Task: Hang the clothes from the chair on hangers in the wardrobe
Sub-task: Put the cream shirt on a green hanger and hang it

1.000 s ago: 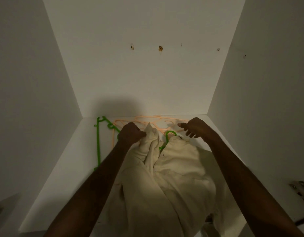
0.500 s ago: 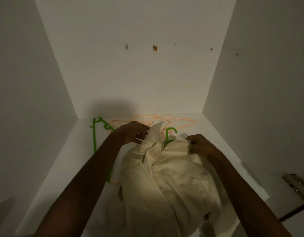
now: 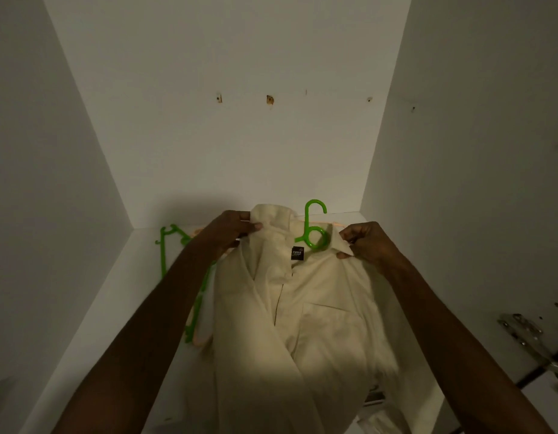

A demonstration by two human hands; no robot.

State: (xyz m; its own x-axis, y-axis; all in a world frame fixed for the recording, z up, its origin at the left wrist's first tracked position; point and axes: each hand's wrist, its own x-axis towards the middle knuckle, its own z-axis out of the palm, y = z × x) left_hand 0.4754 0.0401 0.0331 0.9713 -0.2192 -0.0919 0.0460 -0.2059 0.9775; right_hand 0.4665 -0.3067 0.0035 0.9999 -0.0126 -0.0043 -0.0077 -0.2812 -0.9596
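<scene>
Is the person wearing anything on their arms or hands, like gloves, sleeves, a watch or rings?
Nothing shows. Both forearms are bare from the bottom edge of the picture up to the wrists, with no sleeve or cuff in view. The left hand and right hand wear no gloves, and no watch, bracelet or ring can be seen, though the light is dim, so a thin ring could go unnoticed.

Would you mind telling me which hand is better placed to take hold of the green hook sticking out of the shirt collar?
Probably the right hand: it pinches the shirt collar just beside the green hanger hook, while the left hand grips the far collar side.
</scene>
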